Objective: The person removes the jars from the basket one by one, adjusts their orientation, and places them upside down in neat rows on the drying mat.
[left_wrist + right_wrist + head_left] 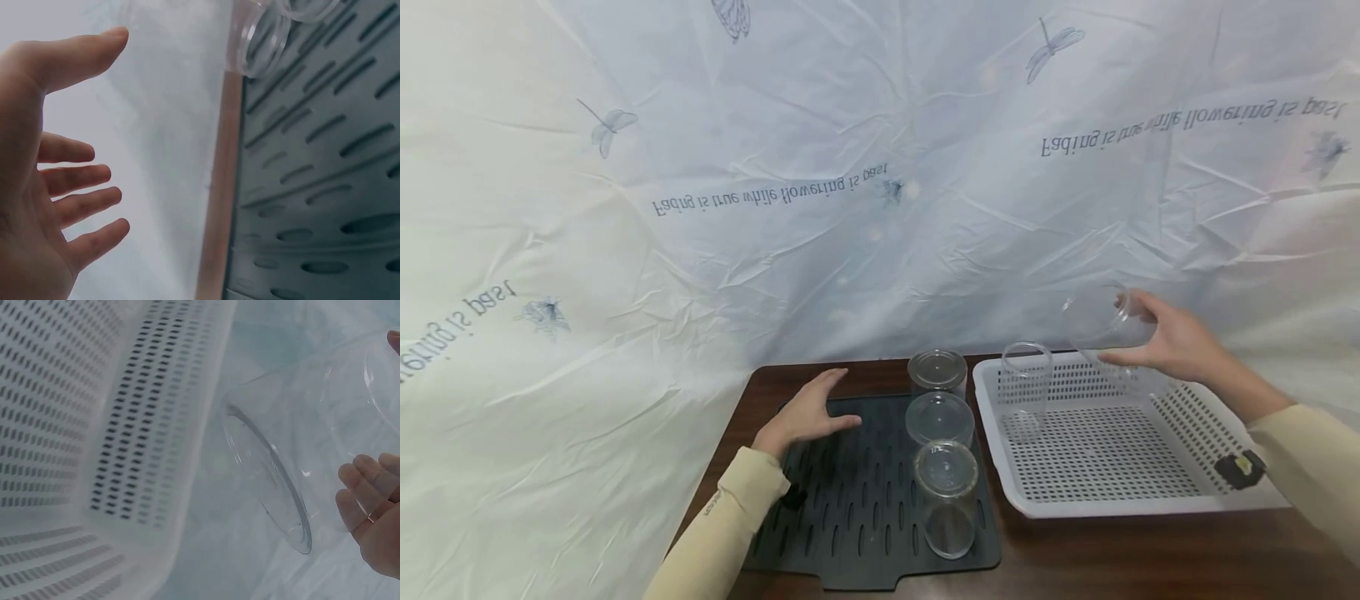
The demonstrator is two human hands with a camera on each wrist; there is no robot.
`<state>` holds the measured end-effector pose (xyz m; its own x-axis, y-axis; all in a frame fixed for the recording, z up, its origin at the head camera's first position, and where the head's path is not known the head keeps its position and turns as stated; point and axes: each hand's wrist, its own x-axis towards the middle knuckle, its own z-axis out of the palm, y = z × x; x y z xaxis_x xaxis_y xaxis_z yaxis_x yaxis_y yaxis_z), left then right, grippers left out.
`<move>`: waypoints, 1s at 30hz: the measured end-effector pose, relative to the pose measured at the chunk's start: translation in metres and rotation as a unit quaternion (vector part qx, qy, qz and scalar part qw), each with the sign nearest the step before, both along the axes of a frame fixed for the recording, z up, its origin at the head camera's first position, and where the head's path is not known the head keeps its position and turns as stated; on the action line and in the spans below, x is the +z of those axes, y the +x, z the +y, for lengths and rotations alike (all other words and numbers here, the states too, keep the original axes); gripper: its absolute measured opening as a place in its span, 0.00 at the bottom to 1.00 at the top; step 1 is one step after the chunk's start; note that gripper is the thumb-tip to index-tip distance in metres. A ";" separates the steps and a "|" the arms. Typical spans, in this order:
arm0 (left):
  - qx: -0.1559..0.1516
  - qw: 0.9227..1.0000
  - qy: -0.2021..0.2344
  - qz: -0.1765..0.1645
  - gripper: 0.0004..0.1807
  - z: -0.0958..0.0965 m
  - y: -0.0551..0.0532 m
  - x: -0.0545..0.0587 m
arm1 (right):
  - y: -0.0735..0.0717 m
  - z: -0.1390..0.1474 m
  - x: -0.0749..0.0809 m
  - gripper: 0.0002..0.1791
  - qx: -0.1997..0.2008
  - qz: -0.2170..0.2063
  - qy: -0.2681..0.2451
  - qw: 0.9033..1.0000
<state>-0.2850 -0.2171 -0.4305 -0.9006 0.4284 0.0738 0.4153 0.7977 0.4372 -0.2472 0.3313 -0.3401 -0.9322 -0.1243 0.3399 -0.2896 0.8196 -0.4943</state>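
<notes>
My right hand (1180, 342) grips a large clear cylindrical jar (1092, 323) above the back of the white basket. In the right wrist view the jar (284, 450) is tilted, with my fingers (369, 487) around its far end. My left hand (808, 412) is over the left part of the dark drying mat (857, 508), thumb and fingers spread, holding nothing. Along the mat's right side stand a front jar (949, 508), a middle jar (940, 417) and a back jar (937, 369), all clear. Inside the basket's left end stands another clear jar (1027, 379).
The white perforated basket (1000, 467) sits right of the mat on a dark brown wooden table (1037, 558). A pale printed sheet (820, 267) hangs behind the table and along its left side.
</notes>
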 end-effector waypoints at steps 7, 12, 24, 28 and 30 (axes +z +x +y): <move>-0.017 1.000 0.016 0.019 0.54 0.008 0.000 0.018 | -0.004 -0.021 0.019 0.56 0.011 0.013 0.005 1.000; -0.019 0.999 0.027 0.019 0.53 0.014 0.001 0.027 | -0.008 -0.042 0.024 0.49 0.041 0.036 -0.002 0.999; -0.031 0.998 0.056 0.029 0.51 0.023 0.002 0.037 | -0.017 -0.082 0.039 0.54 0.097 0.054 0.010 0.994; -0.037 0.997 0.060 0.026 0.50 0.025 0.004 0.041 | -0.019 -0.091 0.043 0.58 0.115 0.072 0.013 0.991; -0.041 0.997 0.063 0.025 0.50 0.026 0.004 0.043 | -0.019 -0.094 0.045 0.60 0.117 0.077 0.019 0.990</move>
